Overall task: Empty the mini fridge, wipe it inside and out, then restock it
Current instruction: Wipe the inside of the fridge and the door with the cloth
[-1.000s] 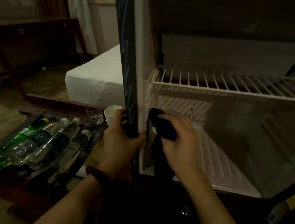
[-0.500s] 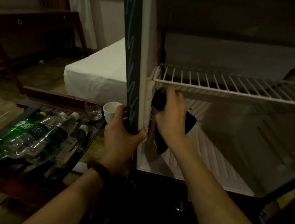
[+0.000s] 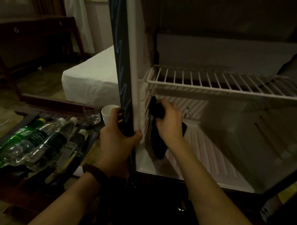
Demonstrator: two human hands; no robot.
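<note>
The mini fridge [image 3: 222,136] stands open with nothing on its white wire shelf [image 3: 217,82]. My left hand [image 3: 118,142] grips the lower edge of the open dark door [image 3: 121,65]. My right hand [image 3: 170,121] holds a dark cloth [image 3: 156,130] against the fridge's inner left wall, just below the shelf; the cloth's loose end hangs down. Several plastic bottles [image 3: 40,143], one of them green, lie on a dark low tray table [image 3: 54,172] at the left.
A drinking glass [image 3: 91,113] and a white cup [image 3: 107,113] stand at the tray table's far end, close to the door. A white bed corner [image 3: 91,79] lies behind them. A dark wooden desk [image 3: 31,37] runs along the back left.
My right hand swept the cloth up the left inner wall to the shelf, then came back down a little. My left hand stayed on the door edge.
</note>
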